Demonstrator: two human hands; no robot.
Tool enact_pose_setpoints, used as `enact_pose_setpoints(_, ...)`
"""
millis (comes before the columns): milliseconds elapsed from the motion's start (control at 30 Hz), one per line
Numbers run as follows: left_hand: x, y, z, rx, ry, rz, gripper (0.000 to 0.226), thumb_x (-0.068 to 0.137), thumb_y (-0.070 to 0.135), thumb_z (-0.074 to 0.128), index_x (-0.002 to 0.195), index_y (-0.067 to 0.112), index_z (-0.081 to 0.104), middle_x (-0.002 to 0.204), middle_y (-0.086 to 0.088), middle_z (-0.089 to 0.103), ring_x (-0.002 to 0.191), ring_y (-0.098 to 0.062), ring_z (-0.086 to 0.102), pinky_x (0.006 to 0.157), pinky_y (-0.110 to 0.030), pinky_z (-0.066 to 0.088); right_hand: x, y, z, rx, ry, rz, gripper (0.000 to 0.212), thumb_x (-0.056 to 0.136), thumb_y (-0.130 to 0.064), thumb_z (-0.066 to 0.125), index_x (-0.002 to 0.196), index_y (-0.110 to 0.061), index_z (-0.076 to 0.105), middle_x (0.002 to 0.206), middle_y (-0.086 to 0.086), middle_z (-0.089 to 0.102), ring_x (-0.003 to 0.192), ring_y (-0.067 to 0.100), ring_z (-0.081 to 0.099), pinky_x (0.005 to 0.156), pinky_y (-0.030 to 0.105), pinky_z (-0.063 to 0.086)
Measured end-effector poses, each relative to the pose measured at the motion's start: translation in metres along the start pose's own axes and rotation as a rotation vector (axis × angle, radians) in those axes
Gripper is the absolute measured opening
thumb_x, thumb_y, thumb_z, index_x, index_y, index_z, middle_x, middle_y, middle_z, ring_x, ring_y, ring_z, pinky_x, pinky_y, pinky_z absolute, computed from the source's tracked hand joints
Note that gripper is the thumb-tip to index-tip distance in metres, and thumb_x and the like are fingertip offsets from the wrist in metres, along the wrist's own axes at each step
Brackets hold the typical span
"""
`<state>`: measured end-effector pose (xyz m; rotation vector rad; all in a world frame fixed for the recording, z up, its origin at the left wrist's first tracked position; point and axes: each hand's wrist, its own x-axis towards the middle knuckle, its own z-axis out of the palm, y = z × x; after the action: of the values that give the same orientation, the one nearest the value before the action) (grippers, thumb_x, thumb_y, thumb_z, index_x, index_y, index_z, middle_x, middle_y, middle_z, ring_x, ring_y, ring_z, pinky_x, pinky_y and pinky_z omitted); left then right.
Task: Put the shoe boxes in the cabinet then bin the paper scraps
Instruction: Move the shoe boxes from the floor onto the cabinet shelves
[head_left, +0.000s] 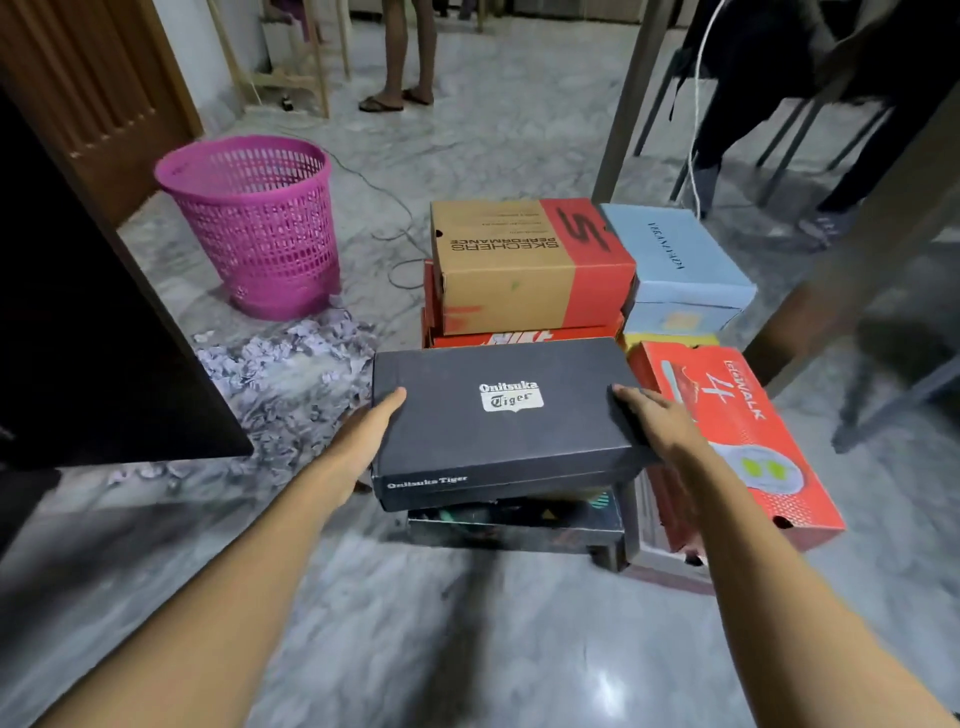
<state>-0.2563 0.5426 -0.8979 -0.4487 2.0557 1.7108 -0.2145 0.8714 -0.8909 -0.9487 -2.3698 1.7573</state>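
**Left hand** (363, 436): at the left end of the black Onitsuka Tiger shoe box (498, 415). The thumb lies on the lid's top edge and the palm is against the end wall. The fingers are hidden under or behind the box. It grips the box.

**Right hand** (660, 421): at the right end of the same box. The fingers are curled over the lid's right edge, gripping it. The forearm reaches in from lower right.

**Black Onitsuka Tiger shoe box**: lid on, white logo facing up, brand name on the near long side. It is held between both hands directly over a dark shoe box (519, 522) on the floor. Whether the two boxes touch cannot be told.

**Red "Walk" shoe box** (753, 457): just right of the held box, on top of another box, lid up.

**Skechers Performance shoe box** (519, 265): brown and red, behind the held box, top of its stack. An orange-red shoe box (524, 339) lies under it.

**Pale blue shoe box** (670, 254): right of the Skechers box and touching it. It sits above a yellow box (670, 340), of which only a sliver shows.

**Paper scraps** (280, 379): a loose pale heap on the floor, left of the boxes and at the foot of the bin.

**Pink mesh waste bin** (260, 223): upright, behind the scraps.

**Dark cabinet** (78, 312): at the left edge, near the scraps. Which part of it shows cannot be told.

**Marble floor** (467, 623): grey-veined and glossy.

**Background**: a person's legs in sandals (400, 78), and a table leg (628, 98).
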Motion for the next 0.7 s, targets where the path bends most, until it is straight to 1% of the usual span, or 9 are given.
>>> enact_pose_setpoints(67, -0.004, -0.008, 0.001, -0.125, -0.038, -0.059, 0.051, 0.081, 0.067, 0.057, 0.108, 0.026, 0.069, 0.104, -0.003, 0.075, 0.099, -0.026, 0.069, 0.095, -0.042, 0.049, -0.006, 0.006, -0.003, 0.161, -0.083, 0.093, 0.026, 0.089, -0.046, 0.062, 0.097, -0.024, 0.073, 0.083, -0.011, 0.069, 0.07, 0.009, 0.061, 0.056, 0.023, 0.047)
enact_pose_setpoints(100, -0.007, -0.012, 0.001, -0.16, -0.043, -0.081, 0.052, 0.079, 0.068, 0.058, 0.107, 0.025, 0.07, 0.101, -0.004, 0.076, 0.097, -0.027, 0.069, 0.091, -0.042, 0.05, -0.01, 0.01, -0.004, 0.213, -0.119, 0.118, 0.026, 0.089, -0.048, 0.06, 0.098, -0.027, 0.072, 0.084, -0.015, 0.07, 0.071, 0.009, 0.062, 0.059, 0.026, 0.047)
enact_pose_setpoints(133, -0.011, -0.015, 0.002, -0.185, -0.048, -0.087, 0.053, 0.078, 0.068, 0.059, 0.106, 0.024, 0.07, 0.099, -0.005, 0.076, 0.096, -0.028, 0.07, 0.088, -0.041, 0.05, -0.013, 0.014, -0.004, 0.255, -0.15, 0.126, 0.028, 0.089, -0.049, 0.058, 0.103, -0.029, 0.072, 0.089, -0.016, 0.072, 0.071, 0.011, 0.063, 0.062, 0.028, 0.047)
enact_pose_setpoints(233, -0.025, -0.016, -0.004, -0.234, -0.031, -0.093, 0.05, 0.078, 0.064, 0.06, 0.103, 0.022, 0.071, 0.094, -0.005, 0.077, 0.093, -0.029, 0.07, 0.08, -0.039, 0.049, -0.026, 0.018, -0.004, 0.306, -0.235, 0.117, 0.031, 0.091, -0.047, 0.053, 0.113, -0.031, 0.068, 0.106, -0.016, 0.07, 0.059, 0.009, 0.058, 0.056, 0.025, 0.044)
enact_pose_setpoints(333, -0.036, -0.01, -0.024, -0.262, -0.005, -0.056, 0.046, 0.076, 0.062, 0.062, 0.099, 0.024, 0.073, 0.091, -0.004, 0.077, 0.087, -0.027, 0.071, 0.077, -0.037, 0.05, -0.038, 0.01, 0.007, 0.328, -0.239, 0.041, 0.02, 0.093, -0.039, 0.051, 0.102, -0.03, 0.067, 0.103, -0.014, 0.07, 0.074, 0.015, 0.058, 0.064, 0.029, 0.042)
enact_pose_setpoints(433, -0.048, -0.008, -0.06, -0.267, 0.056, -0.014, 0.045, 0.073, 0.062, 0.064, 0.097, 0.025, 0.075, 0.093, -0.003, 0.077, 0.086, -0.027, 0.07, 0.078, -0.038, 0.051, -0.051, -0.008, 0.028, 0.347, -0.269, -0.042, 0.024, 0.078, -0.042, 0.058, 0.097, -0.028, 0.065, 0.098, -0.002, 0.067, 0.086, 0.02, 0.058, 0.069, 0.034, 0.044)
enact_pose_setpoints(500, -0.061, -0.012, -0.089, -0.275, 0.091, 0.014, 0.043, 0.074, 0.062, 0.064, 0.094, 0.026, 0.076, 0.097, -0.002, 0.077, 0.09, -0.027, 0.07, 0.081, -0.039, 0.05, -0.059, -0.018, 0.047, 0.359, -0.312, -0.085, 0.028, 0.069, -0.042, 0.055, 0.092, -0.028, 0.063, 0.091, -0.001, 0.065, 0.084, 0.019, 0.056, 0.07, 0.035, 0.043)
enact_pose_setpoints(600, -0.086, -0.029, -0.134, -0.301, 0.183, 0.022, 0.037, 0.076, 0.06, 0.063, 0.088, 0.027, 0.075, 0.091, 0.001, 0.077, 0.087, -0.024, 0.069, 0.08, -0.037, 0.046, -0.073, -0.029, 0.083, 0.354, -0.429, -0.129, 0.025, 0.069, -0.039, 0.052, 0.087, -0.025, 0.062, 0.081, -0.003, 0.067, 0.078, 0.017, 0.053, 0.071, 0.036, 0.04)
enact_pose_setpoints(700, -0.108, -0.054, -0.178, -0.348, 0.284, 0.034, 0.039, 0.079, 0.055, 0.061, 0.096, 0.022, 0.073, 0.084, 0.001, 0.077, 0.081, -0.023, 0.068, 0.078, -0.036, 0.045, -0.086, -0.039, 0.127, 0.315, -0.539, -0.124, 0.031, 0.067, -0.041, 0.052, 0.09, -0.023, 0.061, 0.087, 0.004, 0.062, 0.077, 0.018, 0.052, 0.068, 0.036, 0.044)
